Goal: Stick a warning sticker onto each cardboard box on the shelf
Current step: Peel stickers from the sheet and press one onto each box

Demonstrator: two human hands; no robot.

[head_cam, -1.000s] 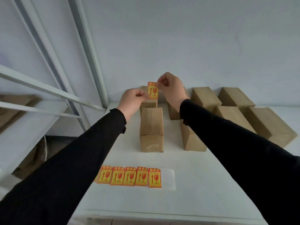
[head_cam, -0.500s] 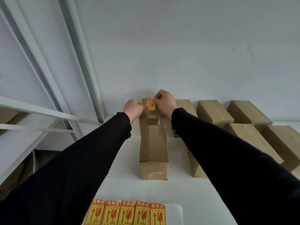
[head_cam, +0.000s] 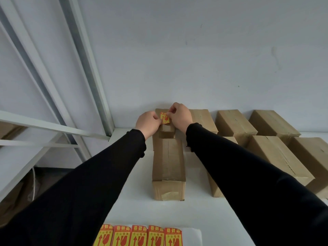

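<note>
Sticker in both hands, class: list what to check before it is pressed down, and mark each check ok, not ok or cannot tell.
1. Sticker held at both edges by left hand and right hand: ok.
2. Sticker over the back-left box: ok.
3. Printed side up: ok.
4. Already touching the cardboard: cannot tell.
5. Spare stickers on the shelf: ok.

One head-worn wide-angle camera is looking forward and slightly down along the shelf (head_cam: 195,206) toward the back wall (head_cam: 195,59), arms reaching away from it.
</note>
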